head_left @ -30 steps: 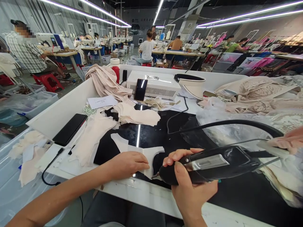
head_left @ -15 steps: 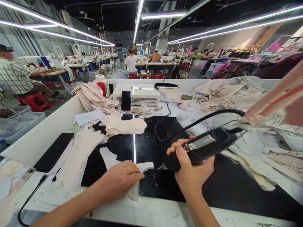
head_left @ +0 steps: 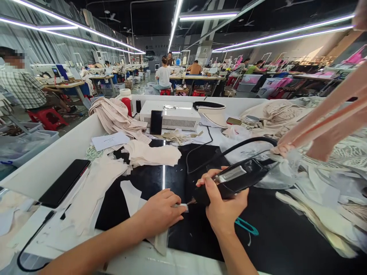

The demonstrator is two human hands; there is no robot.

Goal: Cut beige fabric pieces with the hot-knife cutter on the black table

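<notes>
My left hand (head_left: pixel 162 214) lies over a white cut piece (head_left: pixel 132 196) on the black mat (head_left: pixel 197 233), its extended fingers pressing the piece down. The piece's narrow end shows just past the fingertips. In my right hand (head_left: pixel 225 210) is a black corded handheld cutter (head_left: pixel 237 176) with a metal plate on its side. Its thin tip points left, close to the end of the white piece; whether they touch I cannot tell. Pink fabric strips (head_left: pixel 321 114) are tied at the cutter's rear. Near my right wrist lies a teal looped tool (head_left: pixel 249 227).
Pale fabric pieces (head_left: pixel 88 191) lie left of the mat, beside a black phone-like slab (head_left: pixel 64 183). Behind stand a white vented box (head_left: pixel 172 114), an upright phone (head_left: pixel 156 122) and a visor (head_left: pixel 212 112). Fabric and plastic heap (head_left: pixel 286 114) at right. Co-workers sit beyond.
My left hand has shifted right, over the end of the white piece. The cutter has moved slightly left, its tip nearer that end. The teal tool has come into sight.
</notes>
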